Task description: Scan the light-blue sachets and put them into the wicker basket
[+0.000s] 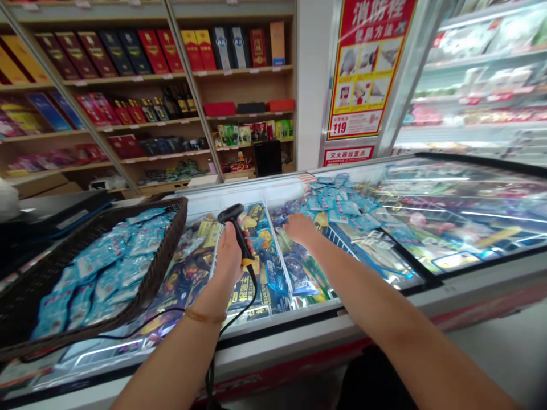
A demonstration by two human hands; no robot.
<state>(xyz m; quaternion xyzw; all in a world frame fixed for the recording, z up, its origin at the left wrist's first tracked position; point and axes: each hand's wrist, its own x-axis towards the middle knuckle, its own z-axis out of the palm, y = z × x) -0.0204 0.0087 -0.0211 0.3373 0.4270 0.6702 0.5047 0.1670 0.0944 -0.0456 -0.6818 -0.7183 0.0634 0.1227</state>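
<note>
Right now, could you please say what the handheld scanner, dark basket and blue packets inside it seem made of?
Handheld scanner: probably hard plastic, smooth black, by its moulded shape. Dark basket: wicker or a plastic imitation, slightly shiny, by its woven texture. Blue packets: likely glossy plastic film, by their creases and highlights.

One camera, worn on the head, looks forward and down across the freezer [299, 336] from its near side. The forearms [183, 341] rise from the bottom edge, close to the lens; the left hand [229, 253] and right hand [301, 228] lie near mid-frame. Shelves [256, 85] and a poster [363, 62] stand farther off, beyond the freezer. The wide view slants uprights toward the sides.
</note>
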